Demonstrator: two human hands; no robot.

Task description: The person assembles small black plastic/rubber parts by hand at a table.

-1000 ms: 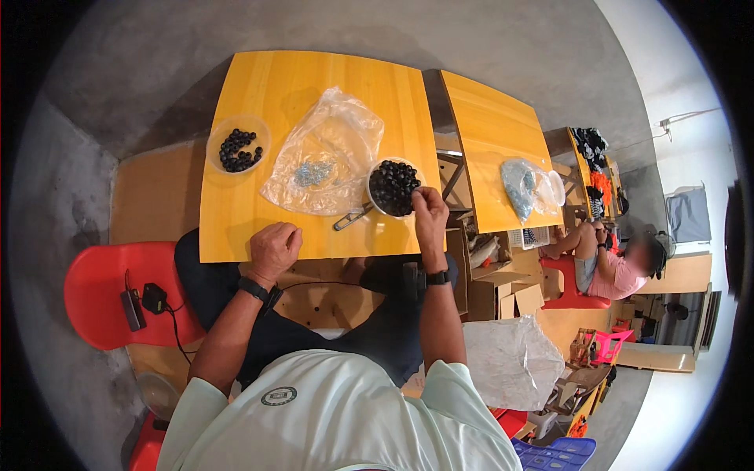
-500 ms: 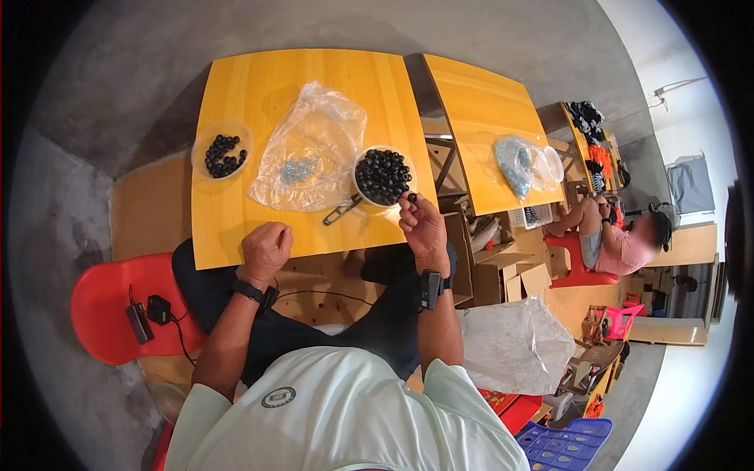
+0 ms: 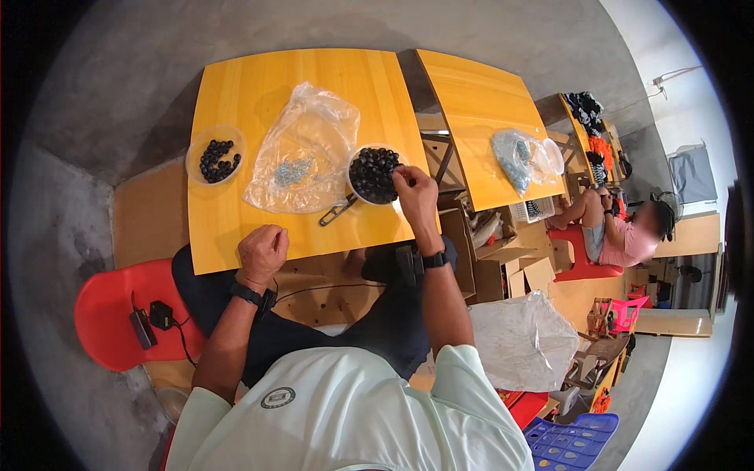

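Observation:
Just past the table's near edge my left hand (image 3: 263,255) is closed in a loose fist, its inside hidden. My right hand (image 3: 417,202) is at the right rim of a clear round tub (image 3: 351,188) heaped with small black round parts (image 3: 374,174). Its fingers are pinched together, palm down, against the edge of the pile. What sits between the fingertips is hidden. In front of that tub lies a small dark tool (image 3: 338,210) with a long slot. A large clear plastic bag (image 3: 306,129) is spread mid-table, with small bluish-silver pieces (image 3: 294,172) in it.
On the far left of the yellow table (image 3: 236,86) stands a second clear tub (image 3: 192,163) with fewer black parts. A neighbouring table (image 3: 479,102) carries a bag of bluish pieces (image 3: 514,169). A red chair (image 3: 110,314) is at left. Another person (image 3: 620,235) sits at right.
My right hand has turned palm down and moved up to the tub's pile; the black part it pinched in the air no longer shows. My left hand stays closed at the table edge.

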